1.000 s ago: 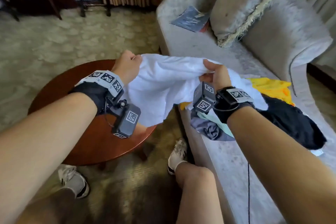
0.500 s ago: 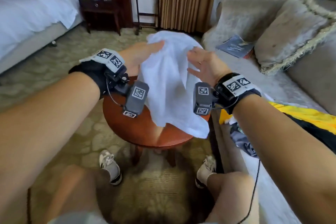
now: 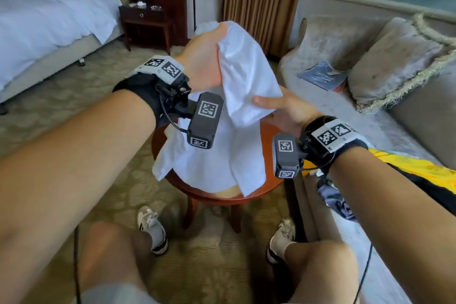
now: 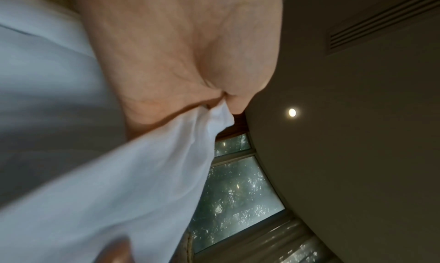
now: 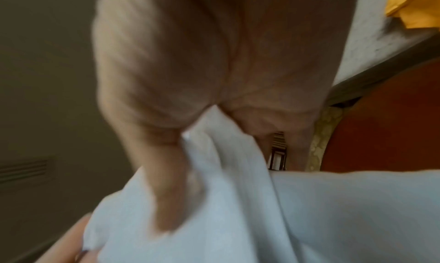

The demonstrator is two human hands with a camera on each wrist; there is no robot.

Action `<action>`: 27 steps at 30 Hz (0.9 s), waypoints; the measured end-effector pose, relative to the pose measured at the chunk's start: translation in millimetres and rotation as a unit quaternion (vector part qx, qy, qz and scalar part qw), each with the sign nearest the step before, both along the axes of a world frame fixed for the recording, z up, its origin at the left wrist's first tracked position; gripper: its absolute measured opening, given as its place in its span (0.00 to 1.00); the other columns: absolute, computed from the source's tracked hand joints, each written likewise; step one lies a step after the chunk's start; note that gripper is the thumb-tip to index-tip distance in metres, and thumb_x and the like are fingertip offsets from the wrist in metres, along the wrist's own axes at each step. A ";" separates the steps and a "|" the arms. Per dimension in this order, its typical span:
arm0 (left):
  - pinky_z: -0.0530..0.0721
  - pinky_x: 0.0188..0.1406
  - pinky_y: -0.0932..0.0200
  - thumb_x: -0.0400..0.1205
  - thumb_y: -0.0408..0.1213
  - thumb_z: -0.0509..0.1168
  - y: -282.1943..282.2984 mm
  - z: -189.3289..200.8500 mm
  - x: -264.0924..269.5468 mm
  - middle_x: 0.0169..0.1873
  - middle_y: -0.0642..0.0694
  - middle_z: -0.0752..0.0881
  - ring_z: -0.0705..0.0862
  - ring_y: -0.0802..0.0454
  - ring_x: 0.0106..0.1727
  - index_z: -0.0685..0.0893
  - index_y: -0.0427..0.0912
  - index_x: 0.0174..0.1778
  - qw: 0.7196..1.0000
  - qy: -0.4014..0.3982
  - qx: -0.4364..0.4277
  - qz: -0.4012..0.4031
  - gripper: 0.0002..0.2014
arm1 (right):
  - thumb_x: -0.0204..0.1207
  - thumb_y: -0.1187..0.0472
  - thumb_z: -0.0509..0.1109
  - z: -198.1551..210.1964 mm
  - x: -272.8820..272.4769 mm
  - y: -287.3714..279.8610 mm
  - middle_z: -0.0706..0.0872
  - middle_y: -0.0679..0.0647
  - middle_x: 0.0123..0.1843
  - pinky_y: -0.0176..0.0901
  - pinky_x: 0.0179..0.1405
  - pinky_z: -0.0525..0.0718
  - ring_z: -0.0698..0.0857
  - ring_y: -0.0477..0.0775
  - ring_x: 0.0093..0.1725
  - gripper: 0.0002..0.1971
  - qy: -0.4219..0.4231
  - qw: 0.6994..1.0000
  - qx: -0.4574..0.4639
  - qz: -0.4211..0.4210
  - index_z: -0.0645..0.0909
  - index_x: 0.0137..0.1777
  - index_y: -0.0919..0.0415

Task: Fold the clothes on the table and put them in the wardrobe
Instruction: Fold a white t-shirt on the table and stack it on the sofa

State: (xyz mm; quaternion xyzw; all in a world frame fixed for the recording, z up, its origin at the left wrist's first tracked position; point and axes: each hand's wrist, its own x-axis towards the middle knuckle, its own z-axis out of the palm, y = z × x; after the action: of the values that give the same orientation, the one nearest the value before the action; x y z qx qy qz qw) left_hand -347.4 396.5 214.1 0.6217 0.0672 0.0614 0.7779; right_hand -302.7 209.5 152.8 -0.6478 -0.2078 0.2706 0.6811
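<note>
at the far left stands a bed (image 3: pixel 37 20) with white sheets; next to it a dark nightstand (image 3: pixel 145 20); behind that a brown curtain (image 3: pixel 259 0). the left hand (image 3: pixel 204 57) is raised above the round wooden surface (image 3: pixel 269 187); its grip is closed on the top edge of a white shirt (image 3: pixel 246 76), and the left wrist view shows the cloth (image 4: pixel 142 173) pinched between thumb and palm (image 4: pixel 178 50). the shirt hangs down from this hand, and its lower part lies spread on the surface, one corner over the left rim. the right hand (image 3: pixel 283 106) is lower and to the right, palm turned up; its thumb lies on top of a folded part of the shirt and the fingers are under it, so this grip also holds the shirt; the right wrist view, which is blurred, shows the thumb (image 5: pixel 171 182) pressed on the white cloth (image 5: pixel 333 210). both wrists carry black bands with printed markers. below the surface are two knees and two white shoes on a patterned carpet (image 3: pixel 61 86). to the right is a grey sofa (image 3: pixel 333 39) just beside the surface; on it lie a blue booklet (image 3: pixel 320 76), a fringed pillow (image 3: pixel 394 57), and more clothes, a yellow piece (image 3: pixel 424 170), a black one and a grey-blue one (image 3: pixel 335 200).
</note>
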 end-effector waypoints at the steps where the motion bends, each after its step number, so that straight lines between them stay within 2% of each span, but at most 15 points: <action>1: 0.77 0.70 0.58 0.90 0.49 0.50 1.8 -0.9 1.2 0.59 0.51 0.85 0.84 0.55 0.63 0.74 0.42 0.75 0.999 -0.006 -0.003 -0.031 0.22 | 0.73 0.67 0.76 -2.2 3.2 2.7 0.89 0.59 0.64 0.59 0.61 0.86 0.88 0.62 0.62 0.27 -0.005 0.999 0.008 -0.044 0.78 0.73 0.62; 3: 0.78 0.68 0.44 0.84 0.52 0.61 2.4 -1.0 2.8 0.64 0.42 0.83 0.82 0.41 0.68 0.74 0.39 0.74 0.998 0.005 0.031 -0.046 0.27 | 0.75 0.71 0.72 -1.1 4.9 4.9 0.90 0.63 0.59 0.60 0.54 0.88 0.90 0.65 0.56 0.22 0.004 0.992 0.045 -0.120 0.81 0.70 0.68; 5: 0.82 0.60 0.49 0.75 0.52 0.73 3.2 -1.5 4.5 0.59 0.48 0.84 0.83 0.48 0.62 0.78 0.44 0.64 0.978 0.016 0.207 -0.009 0.25 | 0.76 0.70 0.69 3.8 6.0 7.0 0.89 0.65 0.62 0.65 0.59 0.86 0.88 0.69 0.60 0.20 0.034 0.982 0.085 -0.163 0.81 0.69 0.68; 6: 0.81 0.60 0.50 0.70 0.52 0.76 8.6 -6.3 8.2 0.60 0.50 0.83 0.82 0.51 0.62 0.78 0.45 0.64 0.951 0.011 0.308 0.034 0.29 | 0.74 0.70 0.67 8.3 5.0 7.0 0.88 0.66 0.64 0.66 0.63 0.84 0.87 0.70 0.62 0.21 0.043 0.977 0.096 -0.186 0.80 0.69 0.68; 8: 0.76 0.69 0.46 0.67 0.52 0.77 21.4 -18.9 13.6 0.67 0.44 0.80 0.78 0.44 0.68 0.76 0.45 0.70 0.877 0.020 0.470 0.102 0.36 | 0.71 0.69 0.65 14.5 6.7 6.7 0.87 0.67 0.64 0.61 0.64 0.83 0.87 0.70 0.60 0.20 0.032 0.969 0.099 -0.225 0.82 0.64 0.70; 11: 0.69 0.74 0.41 0.70 0.53 0.75 34.4 -48.7 14.0 0.73 0.36 0.71 0.68 0.35 0.75 0.70 0.46 0.76 0.801 0.066 0.573 0.160 0.39 | 0.63 0.62 0.67 24.8 6.9 11.6 0.87 0.62 0.49 0.55 0.47 0.80 0.84 0.62 0.46 0.14 -0.001 0.964 0.053 -0.262 0.83 0.49 0.62; 14: 0.63 0.74 0.37 0.71 0.58 0.71 33.8 -72.3 10.2 0.74 0.38 0.65 0.59 0.34 0.76 0.65 0.47 0.77 0.743 0.102 0.634 0.189 0.41 | 0.53 0.57 0.65 21.7 26.6 8.9 0.81 0.58 0.40 0.56 0.44 0.75 0.79 0.59 0.41 0.07 -0.038 0.949 0.005 -0.313 0.79 0.31 0.55; 16: 0.59 0.77 0.36 0.72 0.60 0.71 37.7 -81.0 9.5 0.78 0.35 0.59 0.54 0.32 0.79 0.61 0.44 0.79 0.748 0.146 0.615 0.202 0.45 | 0.50 0.56 0.64 20.2 30.4 2.7 0.78 0.56 0.37 0.58 0.44 0.74 0.76 0.61 0.41 0.04 -0.056 0.941 -0.001 -0.333 0.78 0.23 0.55; 17: 0.57 0.79 0.37 0.71 0.63 0.71 50.8 -91.1 16.6 0.80 0.33 0.54 0.50 0.30 0.81 0.54 0.44 0.82 0.775 0.188 0.566 0.208 0.51 | 0.50 0.57 0.64 18.4 30.1 -0.6 0.76 0.56 0.36 0.58 0.43 0.73 0.73 0.63 0.40 0.03 -0.046 0.940 0.014 -0.336 0.77 0.24 0.54; 18: 0.56 0.80 0.37 0.68 0.67 0.71 56.2 -89.9 14.3 0.82 0.31 0.51 0.48 0.29 0.82 0.47 0.45 0.84 0.807 0.217 0.506 0.215 0.58 | 0.51 0.59 0.64 18.4 25.8 -2.5 0.76 0.57 0.38 0.57 0.43 0.73 0.73 0.63 0.40 0.07 -0.020 0.940 0.035 -0.339 0.77 0.31 0.55; 20: 0.62 0.79 0.38 0.58 0.74 0.73 75.1 -101.0 18.5 0.82 0.36 0.58 0.57 0.30 0.81 0.40 0.47 0.85 0.853 0.249 0.400 0.226 0.69 | 0.50 0.63 0.62 24.8 5.7 -2.3 0.80 0.60 0.45 0.53 0.46 0.79 0.78 0.63 0.42 0.21 0.036 0.947 0.056 -0.314 0.76 0.47 0.61; 22: 0.64 0.78 0.39 0.55 0.71 0.75 76.8 -111.3 21.3 0.77 0.44 0.64 0.63 0.32 0.78 0.48 0.41 0.84 0.868 0.245 0.361 0.235 0.69 | 0.54 0.65 0.58 21.7 6.2 -3.3 0.84 0.60 0.45 0.47 0.44 0.83 0.84 0.62 0.41 0.17 0.042 0.949 0.082 -0.302 0.77 0.45 0.63; 23: 0.63 0.78 0.35 0.55 0.72 0.75 74.5 -117.1 22.5 0.78 0.40 0.62 0.61 0.30 0.79 0.52 0.41 0.84 0.865 0.229 0.365 0.258 0.68 | 0.57 0.67 0.56 18.7 7.0 -3.1 0.86 0.59 0.41 0.42 0.39 0.84 0.84 0.60 0.37 0.11 0.052 0.950 0.097 -0.293 0.78 0.38 0.63; 25: 0.58 0.80 0.37 0.66 0.64 0.73 62.5 -122.7 22.8 0.83 0.36 0.49 0.54 0.29 0.82 0.44 0.40 0.84 0.865 0.199 0.333 0.317 0.61 | 0.58 0.66 0.55 11.8 10.6 -3.6 0.83 0.56 0.32 0.38 0.32 0.80 0.81 0.59 0.29 0.07 0.078 0.944 0.103 -0.302 0.75 0.26 0.58; 27: 0.63 0.76 0.52 0.74 0.53 0.70 57.4 -131.9 31.1 0.83 0.37 0.53 0.60 0.34 0.81 0.40 0.35 0.83 0.882 0.161 0.273 0.349 0.55 | 0.52 0.64 0.60 0.3 18.4 -5.4 0.76 0.54 0.28 0.39 0.30 0.72 0.74 0.58 0.27 0.04 0.071 0.929 0.093 -0.350 0.68 0.24 0.55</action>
State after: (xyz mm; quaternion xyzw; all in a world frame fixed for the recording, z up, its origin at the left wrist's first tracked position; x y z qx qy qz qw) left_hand -316.4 454.0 82.2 0.7471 0.3843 0.2438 0.4844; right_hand -284.3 204.1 153.2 -0.5921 0.0569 0.0397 0.8029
